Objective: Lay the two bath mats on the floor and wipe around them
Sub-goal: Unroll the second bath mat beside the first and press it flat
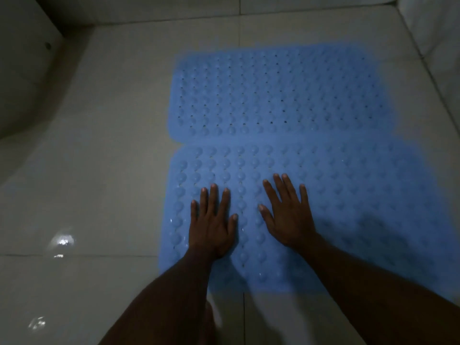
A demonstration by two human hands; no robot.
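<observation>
Palms flat: my left hand [211, 225] and right hand [288, 215] press side by side, fingers spread, on the near mat [348, 207], probably to seat it; the far mat [273, 95] lies just beyond my fingertips.

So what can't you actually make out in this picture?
Head view, near mat: its right end runs off the frame edge, in shadow.
Head view, mat surface beneath the left hand and right hand: covered by the flat palms.
Head view, far mat: blurred; whether it touches or overlaps the near one is unclear.
Head view, dim shape at upper left: too dark to identify.
</observation>
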